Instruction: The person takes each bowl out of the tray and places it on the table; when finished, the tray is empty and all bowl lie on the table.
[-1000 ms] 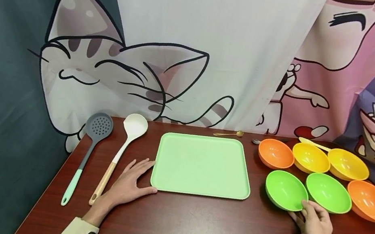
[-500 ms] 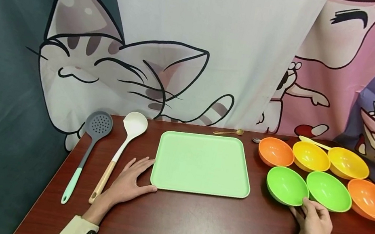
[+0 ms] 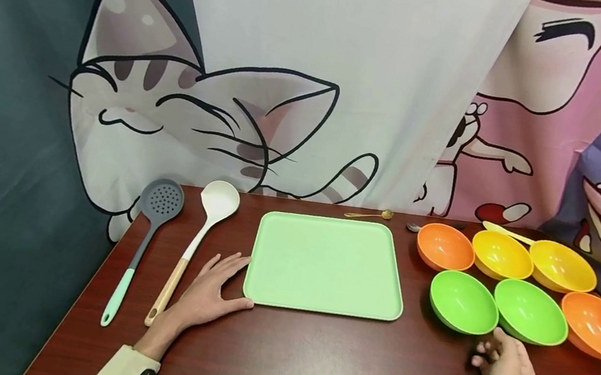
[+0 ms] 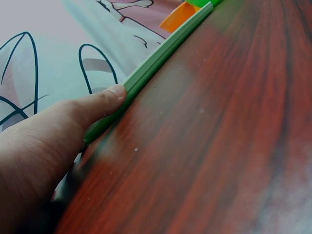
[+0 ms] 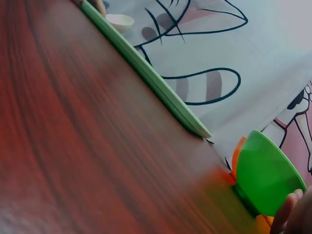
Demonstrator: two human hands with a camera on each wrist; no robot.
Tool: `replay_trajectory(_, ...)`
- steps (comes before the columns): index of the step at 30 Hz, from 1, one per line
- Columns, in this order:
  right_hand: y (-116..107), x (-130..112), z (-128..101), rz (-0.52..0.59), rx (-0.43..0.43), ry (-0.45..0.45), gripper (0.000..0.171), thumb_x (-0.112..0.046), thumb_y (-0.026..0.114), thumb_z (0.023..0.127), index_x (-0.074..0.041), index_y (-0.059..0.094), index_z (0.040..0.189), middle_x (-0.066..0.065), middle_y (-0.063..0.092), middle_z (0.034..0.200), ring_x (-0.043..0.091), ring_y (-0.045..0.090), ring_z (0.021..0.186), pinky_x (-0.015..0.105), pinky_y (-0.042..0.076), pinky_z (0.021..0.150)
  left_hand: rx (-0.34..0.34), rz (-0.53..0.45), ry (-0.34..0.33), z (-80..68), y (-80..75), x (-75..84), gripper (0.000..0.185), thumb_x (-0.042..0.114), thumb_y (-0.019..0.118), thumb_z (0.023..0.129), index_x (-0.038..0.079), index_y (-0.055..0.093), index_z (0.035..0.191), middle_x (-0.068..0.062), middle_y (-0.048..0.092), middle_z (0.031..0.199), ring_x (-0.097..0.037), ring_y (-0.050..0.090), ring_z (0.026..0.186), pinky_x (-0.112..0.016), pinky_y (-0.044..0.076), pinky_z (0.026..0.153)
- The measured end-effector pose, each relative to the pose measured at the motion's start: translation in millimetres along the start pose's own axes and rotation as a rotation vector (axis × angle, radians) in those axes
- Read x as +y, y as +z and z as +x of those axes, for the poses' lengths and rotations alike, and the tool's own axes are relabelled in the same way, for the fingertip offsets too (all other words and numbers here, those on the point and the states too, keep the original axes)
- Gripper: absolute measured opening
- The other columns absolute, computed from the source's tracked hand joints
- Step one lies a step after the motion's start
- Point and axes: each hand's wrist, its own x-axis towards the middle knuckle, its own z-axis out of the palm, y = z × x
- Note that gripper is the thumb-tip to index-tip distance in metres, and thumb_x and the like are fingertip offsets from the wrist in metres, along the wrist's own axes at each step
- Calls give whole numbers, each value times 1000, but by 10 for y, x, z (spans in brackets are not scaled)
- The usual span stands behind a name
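Green bowl (image 3: 463, 302), nearest of six, stands upright and mouth-up on the table (image 3: 342, 371), just beyond the right hand (image 3: 504, 374), whose loosely curled fingers hold nothing. Being round, it has no long axis. The left hand (image 3: 206, 297) lies flat, thumb touching the tray (image 3: 324, 263).

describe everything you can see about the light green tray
The light green tray is a rectangle with rounded corners and a low raised rim, matte, plastic by the look of it. It lies flat on the dark red wooden table with nothing on it, between the white ladle and the green bowl. The left hand rests at its near left corner, thumb against the rim.
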Motion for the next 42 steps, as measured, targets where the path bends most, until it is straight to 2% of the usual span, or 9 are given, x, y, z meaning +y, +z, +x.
replay_trajectory(3, 15, 18, -52, 29, -29, -69, 36, -9, 58, 98, -4, 51, 62, 1, 47, 52, 12, 46, 43, 23, 32, 34, -3, 0, -2, 6, 8, 4, 88, 66, 68, 82, 25, 40, 154, 2, 45, 155, -23, 32, 150, -51, 12, 125)
replay_trajectory(7, 63, 91, -121, 107, -122, -352, 41, 4, 52, 96, 2, 42, 56, 4, 42, 47, 14, 41, 37, 22, 27, 34, -7, -2, -5, 10, 10, 13, 86, 66, 68, 83, 24, 40, 154, 0, 46, 155, -23, 32, 150, -51, 13, 125)
replay_trajectory(12, 123, 262, -215, 193, -530, -660, 34, 23, 40, 90, 13, 43, 58, 10, 49, 52, 18, 44, 44, 24, 28, 38, 1, -8, 3, 12, -12, 16, 84, 63, 68, 85, 23, 41, 153, 0, 46, 154, -23, 32, 150, -52, 13, 125)
replay_trajectory(15, 171, 386, -274, 13, -740, -740, 30, 27, 40, 88, 13, 49, 63, 10, 53, 60, 17, 49, 52, 26, 34, 43, 5, -9, 5, 18, -18, 7, 84, 62, 69, 84, 23, 42, 153, 1, 47, 154, -23, 32, 150, -52, 13, 125)
replay_trajectory(18, 243, 496, -319, -223, -851, -794, 29, 27, 44, 87, 8, 54, 68, 9, 53, 63, 16, 51, 57, 27, 40, 50, 8, -9, 8, 31, -9, -5, 84, 62, 70, 84, 23, 42, 153, 1, 47, 154, -23, 32, 150, -52, 13, 124)
replay_trajectory(23, 415, 588, -342, -506, -827, -725, 27, 17, 52, 93, 2, 56, 71, 12, 52, 64, 18, 52, 56, 22, 44, 50, 2, -18, 17, 54, 14, -13, 83, 61, 69, 85, 23, 41, 153, 0, 46, 155, -24, 33, 150, -52, 13, 124)
replay_trajectory(30, 677, 738, -321, -614, -731, -722, 23, 10, 55, 95, 4, 61, 74, 19, 59, 71, 20, 55, 67, 12, 46, 65, 17, -32, 12, 20, 1, -17, 78, 56, 69, 87, 21, 43, 152, -3, 48, 154, -25, 35, 149, -53, 14, 124)
replay_trajectory(38, 908, 880, -166, -616, -838, -945, 7, 6, 66, 90, 2, 71, 93, 13, 70, 96, 11, 64, 97, 12, 46, 92, 39, -16, 7, 47, -25, -7, 73, 52, 69, 89, 20, 47, 150, -3, 50, 152, -27, 36, 148, -53, 15, 124)
replay_trajectory(42, 955, 869, -79, -652, -887, -1059, 21, 4, 70, 86, 4, 70, 107, 14, 69, 114, 19, 60, 115, 14, 39, 106, 58, -16, 23, 128, -24, -11, 70, 48, 69, 89, 18, 48, 149, -7, 50, 151, -28, 37, 147, -54, 15, 123)
